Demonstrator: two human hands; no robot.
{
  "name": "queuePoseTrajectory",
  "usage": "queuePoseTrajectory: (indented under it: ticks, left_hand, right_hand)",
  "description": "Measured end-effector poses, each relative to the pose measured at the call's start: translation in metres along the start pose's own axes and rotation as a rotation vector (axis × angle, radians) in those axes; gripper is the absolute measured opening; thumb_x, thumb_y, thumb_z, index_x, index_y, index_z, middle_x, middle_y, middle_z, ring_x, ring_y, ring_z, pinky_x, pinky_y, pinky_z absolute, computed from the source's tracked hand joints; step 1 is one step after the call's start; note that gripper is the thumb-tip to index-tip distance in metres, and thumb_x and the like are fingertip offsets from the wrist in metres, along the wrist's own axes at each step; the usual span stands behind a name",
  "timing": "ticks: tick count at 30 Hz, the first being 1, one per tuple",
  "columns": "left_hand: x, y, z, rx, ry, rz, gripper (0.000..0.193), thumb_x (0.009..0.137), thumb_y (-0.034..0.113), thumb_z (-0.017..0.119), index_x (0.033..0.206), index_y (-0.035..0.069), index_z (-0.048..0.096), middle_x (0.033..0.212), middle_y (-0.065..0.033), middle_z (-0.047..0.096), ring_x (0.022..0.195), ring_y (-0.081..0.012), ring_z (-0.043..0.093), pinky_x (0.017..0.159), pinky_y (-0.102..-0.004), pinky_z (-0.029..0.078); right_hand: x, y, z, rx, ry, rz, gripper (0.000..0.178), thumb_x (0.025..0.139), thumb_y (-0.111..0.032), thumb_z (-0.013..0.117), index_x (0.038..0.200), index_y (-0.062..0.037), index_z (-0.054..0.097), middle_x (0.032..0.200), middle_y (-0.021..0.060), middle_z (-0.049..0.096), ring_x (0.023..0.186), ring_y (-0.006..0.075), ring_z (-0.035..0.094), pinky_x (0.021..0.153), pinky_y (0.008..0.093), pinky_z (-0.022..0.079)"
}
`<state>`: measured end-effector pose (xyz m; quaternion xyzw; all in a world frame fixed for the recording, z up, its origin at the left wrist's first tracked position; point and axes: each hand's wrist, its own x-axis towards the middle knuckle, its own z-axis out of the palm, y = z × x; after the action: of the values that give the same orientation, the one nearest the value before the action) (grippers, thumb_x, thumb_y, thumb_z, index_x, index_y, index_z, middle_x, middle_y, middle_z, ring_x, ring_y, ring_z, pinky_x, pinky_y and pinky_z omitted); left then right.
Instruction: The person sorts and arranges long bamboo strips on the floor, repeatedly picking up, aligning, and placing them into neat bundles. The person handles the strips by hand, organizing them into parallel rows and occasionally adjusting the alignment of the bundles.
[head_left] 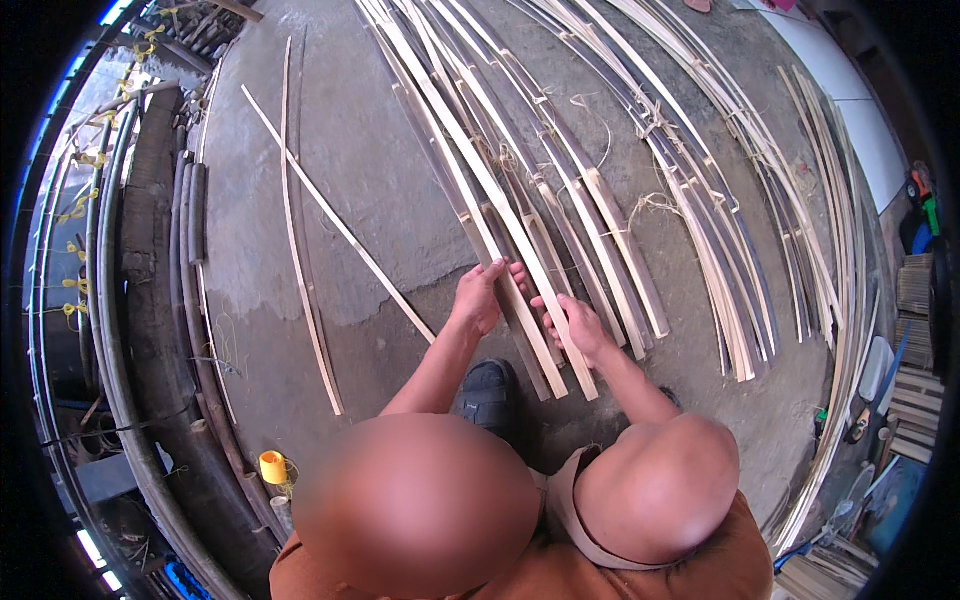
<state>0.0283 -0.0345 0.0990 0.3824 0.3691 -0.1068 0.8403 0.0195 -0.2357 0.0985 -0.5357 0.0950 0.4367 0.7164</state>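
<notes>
Long, split bamboo strips lie side by side on the grey concrete floor in front of me, their near ends close to my feet. My left hand [483, 295] is closed around the edge of a bamboo strip [530, 338], with the thumb on top. Just right of it, my right hand [575, 325] grips a paler bamboo strip [525, 240], thumb above and fingers beneath, near its end. The two held strips run away from me almost parallel. More strips [600, 205] with dark outer faces lie right beside them.
Tied bundles of strips [700, 215] lie farther right, with loose fibre ties [655, 203]. Two thin strips [340, 222] cross on the left. Dark poles [195, 215] line the left side, near a yellow roll [273, 467]. My shoe [487, 393] is below my left hand.
</notes>
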Motion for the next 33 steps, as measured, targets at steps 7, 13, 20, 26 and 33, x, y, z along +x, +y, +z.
queuePoseTrajectory:
  ticks: [7, 13, 20, 26, 33]
  left_hand:
    - [0.0, 0.002, -0.005, 0.114, -0.082, 0.045, 0.018, 0.103, 0.017, 0.05, 0.113, 0.002, 0.053, 0.097, -0.009, 0.064, 0.087, -0.0219, 0.066, 0.077, -0.0401, 0.058]
    - [-0.001, 0.007, 0.002, 0.194, -0.076, 0.053, 0.017, 0.1, 0.016, 0.056, 0.112, 0.004, 0.057, 0.094, -0.0064, 0.067, 0.085, -0.018, 0.067, 0.076, -0.0356, 0.058]
    - [-0.002, 0.009, -0.008, 0.29, -0.083, 0.05, 0.022, 0.098, 0.019, 0.061, 0.114, 0.005, 0.059, 0.098, -0.0055, 0.068, 0.085, -0.0168, 0.066, 0.074, -0.0332, 0.056]
    - [-0.005, 0.004, -0.003, 0.322, -0.041, 0.081, 0.033, 0.094, 0.018, 0.066, 0.121, 0.002, 0.056, 0.106, -0.009, 0.066, 0.093, -0.0194, 0.064, 0.08, -0.0372, 0.053]
    - [0.004, 0.0, -0.006, 0.322, -0.044, 0.145, 0.035, 0.092, 0.015, 0.068, 0.12, -0.002, 0.055, 0.107, -0.0115, 0.066, 0.097, -0.0215, 0.065, 0.087, -0.039, 0.053]
  right_hand:
    - [0.013, 0.001, -0.01, 0.069, -0.18, -0.008, 0.025, 0.103, -0.023, 0.051, 0.113, -0.003, 0.063, 0.091, 0.0023, 0.065, 0.081, 0.0093, 0.062, 0.073, 0.0278, 0.054]
    - [0.036, 0.007, -0.019, -0.049, -0.088, -0.158, 0.019, 0.1, -0.02, 0.059, 0.111, -0.0043, 0.062, 0.099, 0.0019, 0.065, 0.09, 0.0081, 0.059, 0.083, 0.0276, 0.05]
    - [0.029, 0.007, -0.007, 0.01, -0.093, -0.141, 0.022, 0.098, -0.022, 0.064, 0.11, -0.0034, 0.062, 0.096, 0.0031, 0.067, 0.085, 0.0081, 0.061, 0.075, 0.0254, 0.051]
    - [0.019, 0.002, -0.001, -0.18, -0.001, -0.159, 0.025, 0.098, -0.025, 0.063, 0.112, -0.0049, 0.06, 0.091, 0.0013, 0.065, 0.077, 0.0067, 0.059, 0.066, 0.0258, 0.051]
    - [-0.024, -0.036, 0.005, -0.587, 0.351, -0.521, 0.032, 0.101, -0.032, 0.055, 0.091, -0.0025, 0.061, 0.059, 0.0049, 0.061, 0.055, 0.0145, 0.06, 0.054, 0.0314, 0.046]
